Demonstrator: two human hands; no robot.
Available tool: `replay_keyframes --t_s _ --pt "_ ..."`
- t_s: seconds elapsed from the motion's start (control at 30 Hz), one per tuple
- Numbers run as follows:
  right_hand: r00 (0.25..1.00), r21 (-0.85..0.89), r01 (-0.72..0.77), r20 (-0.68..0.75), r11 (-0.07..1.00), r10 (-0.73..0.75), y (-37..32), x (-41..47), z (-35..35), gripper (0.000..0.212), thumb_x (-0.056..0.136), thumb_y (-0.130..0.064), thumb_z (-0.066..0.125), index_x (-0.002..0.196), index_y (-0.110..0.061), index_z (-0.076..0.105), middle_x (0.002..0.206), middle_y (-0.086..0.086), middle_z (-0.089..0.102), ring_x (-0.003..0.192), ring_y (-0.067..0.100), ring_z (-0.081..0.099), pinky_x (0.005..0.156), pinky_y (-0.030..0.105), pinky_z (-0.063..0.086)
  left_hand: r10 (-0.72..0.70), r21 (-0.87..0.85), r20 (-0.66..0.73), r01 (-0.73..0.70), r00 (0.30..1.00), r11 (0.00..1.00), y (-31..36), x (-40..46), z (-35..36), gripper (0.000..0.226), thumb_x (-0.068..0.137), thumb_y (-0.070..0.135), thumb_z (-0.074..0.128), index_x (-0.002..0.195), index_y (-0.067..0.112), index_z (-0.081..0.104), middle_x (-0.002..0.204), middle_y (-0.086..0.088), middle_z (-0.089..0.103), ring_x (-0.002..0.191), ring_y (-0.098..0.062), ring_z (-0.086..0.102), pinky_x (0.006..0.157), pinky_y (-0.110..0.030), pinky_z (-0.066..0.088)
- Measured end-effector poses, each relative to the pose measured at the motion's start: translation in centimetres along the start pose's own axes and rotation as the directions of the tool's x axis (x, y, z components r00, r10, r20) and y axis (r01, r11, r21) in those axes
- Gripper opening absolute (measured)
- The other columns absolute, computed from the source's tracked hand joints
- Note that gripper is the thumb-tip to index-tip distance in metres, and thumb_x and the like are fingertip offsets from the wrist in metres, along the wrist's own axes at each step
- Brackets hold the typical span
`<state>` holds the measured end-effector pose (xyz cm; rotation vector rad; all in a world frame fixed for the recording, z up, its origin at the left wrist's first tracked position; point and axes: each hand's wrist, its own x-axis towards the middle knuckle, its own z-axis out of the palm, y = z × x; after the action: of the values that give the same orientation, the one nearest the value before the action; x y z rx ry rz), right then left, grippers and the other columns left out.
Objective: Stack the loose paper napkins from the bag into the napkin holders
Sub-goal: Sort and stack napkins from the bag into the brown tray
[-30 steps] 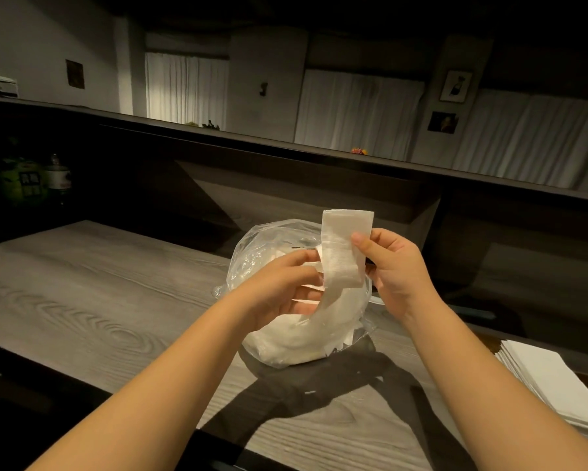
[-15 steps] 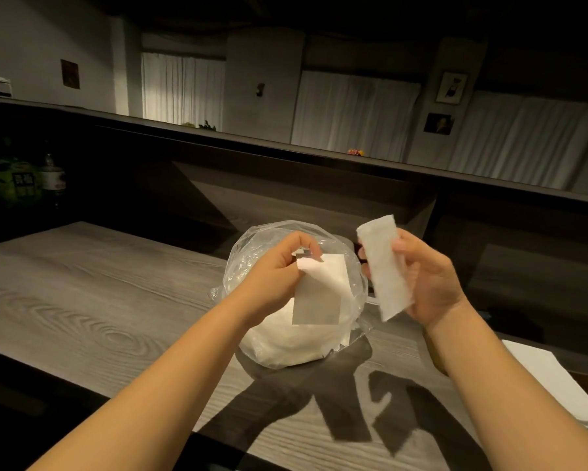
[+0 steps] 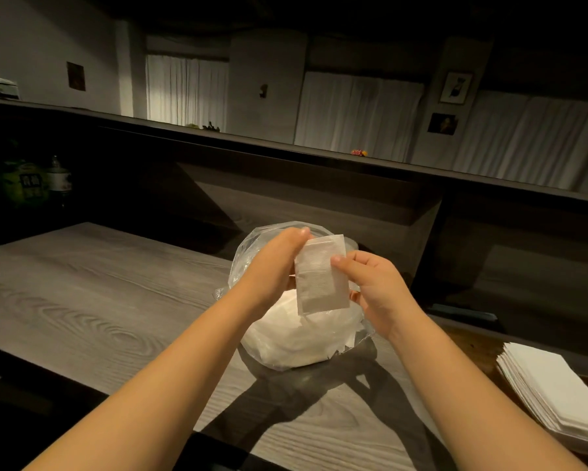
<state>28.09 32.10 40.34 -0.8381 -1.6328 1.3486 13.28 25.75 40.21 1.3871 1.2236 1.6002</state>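
Observation:
A clear plastic bag (image 3: 285,345) full of loose white napkins sits on the wooden table (image 3: 92,300). Above the bag I hold a folded white paper napkin (image 3: 321,275) upright between both hands. My left hand (image 3: 273,266) pinches its left edge near the top, and my right hand (image 3: 375,288) pinches its right edge with the thumb on the front. A neat stack of white napkins (image 3: 557,392) lies at the table's right edge. I cannot make out a napkin holder under the stack.
A dark raised counter ledge (image 3: 285,147) runs behind the table. Bottles (image 3: 58,180) stand in shadow at the far left. The table's near edge drops into darkness at the bottom left.
Half a second ago each hand held a separate napkin apart. Now both hands have come together over the bag, holding a single visible folded napkin.

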Motion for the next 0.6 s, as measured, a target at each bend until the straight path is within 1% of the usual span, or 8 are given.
replay_keyframes --t_s 0.07,0.13,0.2,0.27,0.37,0.43,0.53,0.6 --pt "1.0 -0.037 0.016 -0.02 0.999 -0.017 0.4 0.2 0.6 0.016 0.09 -0.023 0.068 0.087 -0.007 0.068 0.09 0.008 0.072 0.089 0.027 0.067 0.081 0.041 0.054 0.026 0.101 -0.031 -0.022 0.999 0.995 -0.3 -0.1 -0.1 0.007 0.1 0.027 0.054 0.095 0.024 0.058 0.096 -0.003 0.067 0.091 -0.024 0.066 0.086 -0.042 0.056" --pt "0.997 -0.051 0.047 -0.052 0.998 -0.05 0.8 0.4 1.2 0.016 0.087 -0.023 0.073 0.097 -0.012 0.066 0.097 0.008 0.072 0.095 0.03 0.068 0.086 0.045 0.055 0.019 0.146 -0.067 -0.009 0.998 0.989 -0.7 -0.1 -0.1 0.017 0.096 0.022 0.061 0.105 0.036 0.055 0.107 -0.007 0.065 0.1 -0.03 0.066 0.091 -0.05 0.056" --pt "0.995 0.016 0.062 -0.085 0.998 -0.06 1.0 0.7 1.8 0.026 0.084 -0.018 0.076 0.106 -0.017 0.061 0.103 0.008 0.071 0.099 0.028 0.068 0.089 0.045 0.056 -0.03 -0.013 -0.136 0.028 0.99 1.0 -1.2 -0.2 0.0 0.036 0.092 0.02 0.068 0.117 0.04 0.052 0.11 -0.008 0.064 0.1 -0.028 0.066 0.091 -0.05 0.056" --pt "0.993 0.099 0.065 -0.1 0.993 -0.055 0.9 1.0 2.4 0.031 0.084 -0.014 0.075 0.111 -0.017 0.059 0.105 0.008 0.071 0.1 0.025 0.069 0.09 0.041 0.057 -0.154 -0.227 -0.171 0.113 0.973 0.967 -1.2 -0.5 0.2 0.045 0.087 0.021 0.074 0.126 0.03 0.053 0.112 -0.006 0.066 0.1 -0.024 0.066 0.091 -0.045 0.056" --pt "0.996 0.074 0.06 -0.063 0.995 -0.056 0.8 1.7 2.9 0.029 0.085 -0.014 0.074 0.109 -0.017 0.058 0.103 0.006 0.07 0.098 0.021 0.068 0.083 0.034 0.057 -0.239 -0.279 -0.141 0.193 0.961 0.941 -1.2 -0.7 0.1 0.037 0.087 0.024 0.073 0.122 0.018 0.063 0.114 -0.01 0.07 0.106 -0.03 0.065 0.093 -0.043 0.052" --pt "0.985 -0.097 0.146 -0.076 0.985 -0.154 0.5 2.6 2.4 0.024 0.088 -0.013 0.072 0.104 -0.02 0.056 0.096 0.001 0.066 0.089 0.017 0.064 0.071 0.026 0.051 -0.241 -0.341 -0.253 0.146 0.937 0.928 -1.0 -0.3 -0.9 0.02 0.093 0.018 0.065 0.113 0.017 0.065 0.113 -0.015 0.068 0.106 -0.033 0.065 0.09 -0.045 0.051" --pt "0.95 -0.587 0.272 0.04 0.762 -0.309 -0.6 4.1 0.4 0.022 0.091 -0.011 0.065 0.105 -0.026 0.056 0.097 -0.007 0.061 0.089 0.012 0.059 0.073 0.02 0.046 -0.29 -0.436 -0.417 0.09 0.861 0.895 -0.9 0.4 -3.5 0.012 0.097 0.017 0.058 0.108 0.022 0.06 0.116 -0.012 0.064 0.106 -0.03 0.065 0.096 -0.05 0.052" --pt "0.936 -0.792 0.352 0.293 0.498 -0.196 -1.1 4.8 -0.1 0.03 0.09 -0.011 0.064 0.113 -0.031 0.059 0.112 -0.012 0.06 0.107 0.01 0.058 0.087 0.021 0.047 -0.303 -0.456 -0.43 0.085 0.85 0.886 -1.3 0.6 -4.4 0.02 0.099 0.014 0.052 0.119 0.018 0.056 0.114 -0.013 0.067 0.099 -0.029 0.07 0.09 -0.047 0.056"
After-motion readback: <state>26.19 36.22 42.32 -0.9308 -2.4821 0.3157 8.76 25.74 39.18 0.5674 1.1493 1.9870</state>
